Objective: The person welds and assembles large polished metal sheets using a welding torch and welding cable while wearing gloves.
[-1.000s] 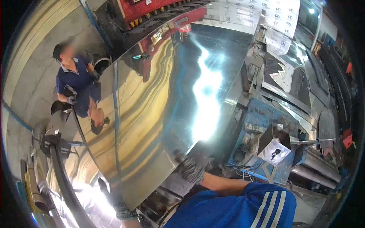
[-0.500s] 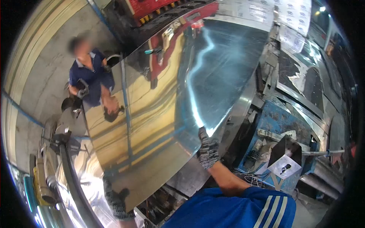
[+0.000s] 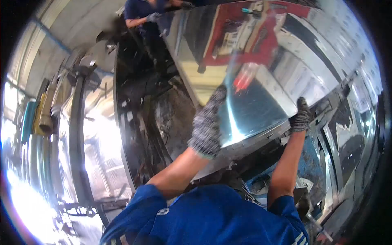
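A large mirror-like metal sheet (image 3: 257, 108) lies in front of me, reflecting red and yellow shapes. My left hand (image 3: 209, 122), in a grey-and-black knitted glove, grips its near left edge. Farther right, my right hand (image 3: 300, 116), gloved alike, holds the near edge with the thumb on top. The fingers under the sheet are hidden on both hands. At the far left side a co-worker (image 3: 143, 16) in dark blue stands with gloved hands at the sheet's edge.
Dark machinery and a beam (image 3: 122, 106) stand left of the sheet. Rolls of material (image 3: 47, 108) and bright metal sheets (image 3: 100, 139) are farther left. Scrap metal strips (image 3: 343, 130) lie at the right, by a blue workbench (image 3: 312, 161).
The sheet has shifted away and to the right in view and turned. My left hand has come up from the lower left, nearer my right hand. The co-worker appears farther up in view.
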`<action>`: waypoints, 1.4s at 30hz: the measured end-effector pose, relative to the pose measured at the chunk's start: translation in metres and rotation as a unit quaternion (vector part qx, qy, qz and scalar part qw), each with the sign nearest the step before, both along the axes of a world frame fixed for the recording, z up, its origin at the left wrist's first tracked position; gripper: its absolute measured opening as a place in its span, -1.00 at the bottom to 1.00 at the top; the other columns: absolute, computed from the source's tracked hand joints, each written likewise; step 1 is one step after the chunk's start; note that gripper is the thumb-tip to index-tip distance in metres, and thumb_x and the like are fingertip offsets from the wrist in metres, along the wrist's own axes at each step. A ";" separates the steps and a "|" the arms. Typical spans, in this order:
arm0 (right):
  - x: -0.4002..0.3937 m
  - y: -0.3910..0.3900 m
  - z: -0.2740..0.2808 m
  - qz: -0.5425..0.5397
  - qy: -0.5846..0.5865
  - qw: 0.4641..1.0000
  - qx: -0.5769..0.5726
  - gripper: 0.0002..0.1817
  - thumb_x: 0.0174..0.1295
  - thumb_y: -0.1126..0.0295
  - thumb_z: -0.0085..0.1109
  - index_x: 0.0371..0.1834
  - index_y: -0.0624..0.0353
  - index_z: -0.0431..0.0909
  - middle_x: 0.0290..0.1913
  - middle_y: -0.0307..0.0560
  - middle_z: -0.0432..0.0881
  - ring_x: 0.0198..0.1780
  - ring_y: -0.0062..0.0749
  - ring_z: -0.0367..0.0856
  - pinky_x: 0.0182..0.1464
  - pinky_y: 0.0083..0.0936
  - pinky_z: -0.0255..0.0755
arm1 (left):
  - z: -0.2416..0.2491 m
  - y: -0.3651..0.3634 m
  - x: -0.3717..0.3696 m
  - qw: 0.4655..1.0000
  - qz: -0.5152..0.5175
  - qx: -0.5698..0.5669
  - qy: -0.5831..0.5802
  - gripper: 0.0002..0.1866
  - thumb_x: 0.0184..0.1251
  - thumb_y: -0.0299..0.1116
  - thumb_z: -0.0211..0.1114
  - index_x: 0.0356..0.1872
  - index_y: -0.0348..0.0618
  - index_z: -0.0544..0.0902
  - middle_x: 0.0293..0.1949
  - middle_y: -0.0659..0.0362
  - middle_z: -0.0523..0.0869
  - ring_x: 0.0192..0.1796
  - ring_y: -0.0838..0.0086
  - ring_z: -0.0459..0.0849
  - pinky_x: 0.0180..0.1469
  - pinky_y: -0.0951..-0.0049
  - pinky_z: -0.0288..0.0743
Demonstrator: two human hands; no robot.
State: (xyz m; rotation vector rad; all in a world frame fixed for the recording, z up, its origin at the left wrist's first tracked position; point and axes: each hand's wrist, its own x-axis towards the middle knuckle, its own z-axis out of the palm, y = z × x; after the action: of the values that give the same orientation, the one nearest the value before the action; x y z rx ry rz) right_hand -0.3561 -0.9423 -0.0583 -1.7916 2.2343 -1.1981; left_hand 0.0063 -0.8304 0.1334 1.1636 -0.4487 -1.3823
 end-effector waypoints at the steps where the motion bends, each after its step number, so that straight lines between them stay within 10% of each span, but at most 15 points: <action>1: -0.019 -0.016 -0.005 0.009 -0.105 0.994 0.000 -0.49 0.28 0.49 0.24 0.34 0.24 0.57 0.28 0.12 0.67 0.32 -0.14 0.62 0.41 -0.24 0.46 | -0.008 -0.016 -0.014 0.999 0.002 -0.025 0.035 -0.38 0.27 0.02 0.57 0.26 -0.10 0.67 0.12 0.14 0.73 0.07 0.32 0.65 0.24 0.27 0.50; 3: -0.057 -0.048 -0.015 0.007 -0.315 0.949 -0.023 -0.48 0.35 0.32 0.19 0.39 0.18 0.54 0.35 0.04 0.62 0.38 -0.12 0.55 0.45 -0.13 0.41 | 0.002 -0.026 -0.039 0.998 -0.001 0.061 -0.009 -0.44 0.27 0.09 0.56 0.05 -0.18 0.72 -0.19 0.25 0.66 -0.15 0.51 0.53 0.02 0.45 0.48; 4: -0.058 -0.064 -0.006 -0.035 -0.670 0.741 0.019 -0.43 0.46 0.10 0.11 0.46 0.11 0.50 0.42 -0.03 0.57 0.44 -0.11 0.49 0.46 -0.06 0.37 | -0.014 -0.035 -0.051 1.000 0.024 0.015 -0.006 -0.40 0.25 0.04 0.58 0.12 -0.20 0.66 -0.18 0.24 0.66 -0.15 0.49 0.54 0.01 0.45 0.48; 7: -0.129 -0.096 -0.080 0.034 -0.706 0.707 0.025 -0.35 0.49 -0.04 0.01 0.53 0.06 0.42 0.53 -0.08 0.46 0.51 -0.13 0.40 0.52 -0.03 0.27 | -0.034 -0.050 -0.073 0.998 0.061 -0.026 -0.020 -0.21 0.17 -0.01 0.64 0.30 -0.25 0.50 -0.09 0.16 0.67 -0.11 0.46 0.58 0.04 0.42 0.49; 8: -0.160 -0.103 -0.121 0.076 -0.585 0.807 0.023 -0.32 0.49 -0.08 -0.01 0.56 0.05 0.38 0.57 -0.10 0.40 0.56 -0.16 0.33 0.56 -0.01 0.20 | -0.041 -0.050 -0.075 0.997 0.073 -0.003 -0.021 -0.20 0.16 -0.01 0.64 0.31 -0.24 0.49 -0.07 0.15 0.67 -0.11 0.46 0.59 0.04 0.42 0.50; 14: -0.107 -0.074 -0.077 0.017 -0.701 0.711 0.051 -0.27 0.54 0.00 -0.02 0.63 0.23 0.22 0.66 -0.11 0.24 0.67 -0.35 0.14 0.70 -0.36 -0.08 | -0.054 -0.023 -0.077 0.996 0.057 0.067 0.013 -0.22 0.21 -0.02 0.61 0.34 -0.20 0.46 0.00 0.13 0.70 -0.06 0.42 0.62 0.01 0.35 0.53; 15: -0.091 -0.049 -0.057 0.046 -0.372 0.906 0.198 -0.31 0.54 0.03 -0.07 0.63 0.17 0.23 0.66 -0.08 0.24 0.66 -0.28 0.15 0.69 -0.26 -0.07 | -0.079 -0.023 -0.078 0.996 0.051 -0.011 0.079 -0.33 0.28 -0.01 0.56 0.29 -0.15 0.54 -0.01 0.13 0.70 -0.06 0.43 0.62 0.00 0.38 0.54; 17: -0.076 -0.032 -0.049 0.000 -0.193 0.966 0.174 -0.32 0.54 0.05 -0.07 0.63 0.13 0.23 0.67 -0.10 0.22 0.66 -0.27 0.15 0.69 -0.24 -0.06 | -0.097 -0.024 -0.074 0.997 0.035 -0.013 0.070 -0.37 0.33 0.00 0.51 0.27 -0.15 0.56 0.00 0.13 0.70 -0.07 0.43 0.62 -0.02 0.40 0.54; 24: -0.033 -0.017 -0.047 -0.056 0.023 0.942 0.331 -0.35 0.55 0.11 -0.06 0.66 0.01 0.22 0.70 -0.17 0.17 0.68 -0.24 0.12 0.67 -0.16 0.00 | -0.076 -0.016 -0.073 0.957 -0.012 -0.003 0.291 -0.31 0.38 0.13 0.42 0.26 -0.27 0.58 -0.05 0.06 0.73 -0.17 0.35 0.69 -0.07 0.35 0.66; 29: 0.002 -0.018 -0.020 -0.048 0.290 0.866 0.404 -0.32 0.50 0.08 0.00 0.65 0.01 0.22 0.56 -0.11 0.38 0.55 -0.22 0.34 0.57 -0.20 0.18 | -0.132 -0.040 -0.072 0.998 0.019 0.029 -0.055 -0.05 0.22 0.06 0.59 0.42 -0.44 0.39 0.22 -0.13 0.63 0.16 0.19 0.60 0.30 0.27 0.46; 34: -0.080 -0.118 -0.136 -0.102 0.228 0.931 0.267 -0.42 0.48 0.07 0.04 0.45 0.15 0.51 0.29 0.06 0.69 0.36 -0.22 0.62 0.35 -0.34 0.49 | -0.138 -0.072 -0.073 0.998 -0.038 -0.043 0.013 -0.03 0.18 0.00 0.63 0.42 -0.45 0.35 0.23 -0.14 0.62 0.21 0.15 0.59 0.29 0.29 0.46; 36: -0.142 -0.116 -0.115 0.339 -0.059 0.900 0.267 -0.43 0.54 0.17 -0.05 0.57 0.08 0.35 0.51 -0.05 0.46 0.51 -0.24 0.44 0.47 -0.32 0.37 | -0.160 -0.085 -0.092 0.999 0.003 0.021 -0.025 -0.08 0.18 0.01 0.62 0.37 -0.46 0.40 0.15 -0.09 0.68 0.13 0.20 0.63 0.24 0.29 0.49; 37: -0.172 -0.116 -0.102 0.488 -0.230 0.773 0.333 -0.42 0.57 0.23 -0.09 0.63 0.04 0.27 0.62 -0.10 0.34 0.59 -0.25 0.35 0.52 -0.31 0.31 | -0.161 -0.081 -0.098 0.999 -0.016 0.009 -0.038 -0.08 0.17 0.02 0.63 0.35 -0.46 0.43 0.11 -0.07 0.70 0.11 0.22 0.66 0.21 0.28 0.51; 39: -0.172 -0.126 -0.186 0.140 -0.209 0.934 0.252 -0.43 0.57 0.27 -0.12 0.62 0.06 0.28 0.62 -0.08 0.32 0.60 -0.28 0.32 0.56 -0.36 0.24 | -0.156 -0.072 -0.111 0.998 -0.033 0.007 -0.055 -0.09 0.14 0.06 0.64 0.31 -0.47 0.47 0.04 -0.04 0.75 0.05 0.25 0.70 0.17 0.25 0.55; 42: -0.058 -0.059 -0.015 -0.097 0.235 0.876 0.411 -0.45 0.58 0.32 -0.19 0.61 0.08 0.27 0.63 -0.07 0.30 0.62 -0.26 0.27 0.62 -0.42 0.12 | -0.141 -0.060 -0.122 0.989 0.003 0.111 -0.095 -0.08 0.11 0.09 0.65 0.28 -0.47 0.51 0.05 -0.06 0.74 0.06 0.21 0.70 0.17 0.23 0.55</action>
State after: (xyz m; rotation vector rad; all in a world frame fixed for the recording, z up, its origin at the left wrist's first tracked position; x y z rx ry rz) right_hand -0.4139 -1.0008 -0.0737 -1.5814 2.5909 0.2788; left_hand -0.1158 -0.8902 -0.0078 1.4846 -0.4324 -1.3462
